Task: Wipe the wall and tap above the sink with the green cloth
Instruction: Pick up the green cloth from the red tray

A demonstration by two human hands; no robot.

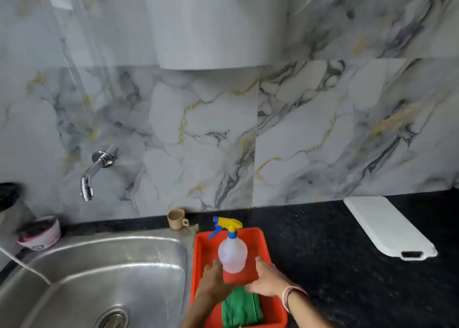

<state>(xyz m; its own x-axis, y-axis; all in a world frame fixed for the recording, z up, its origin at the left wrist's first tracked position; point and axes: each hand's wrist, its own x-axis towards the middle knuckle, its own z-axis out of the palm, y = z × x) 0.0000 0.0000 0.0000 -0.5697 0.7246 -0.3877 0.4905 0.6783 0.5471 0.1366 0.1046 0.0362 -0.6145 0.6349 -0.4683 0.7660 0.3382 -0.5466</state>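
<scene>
No readable text anywhere; pink-and-white tub at left edge of the frame carries a small dark round mark low on its side, too blurred to read; white appliance at top centre shows a blue band, no legible lettering; spray bottle unlabelled

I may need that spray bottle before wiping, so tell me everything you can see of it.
The spray bottle stands upright in the orange tray, beyond the folded green cloth. Its rounded body looks like translucent whitish plastic; how full it is cannot be told. On top sits a yellow spray head with a blue collar, trigger and nozzle tip, the nozzle pointing left toward the sink. The left hand and right hand flank its base, open; contact is unclear.
</scene>
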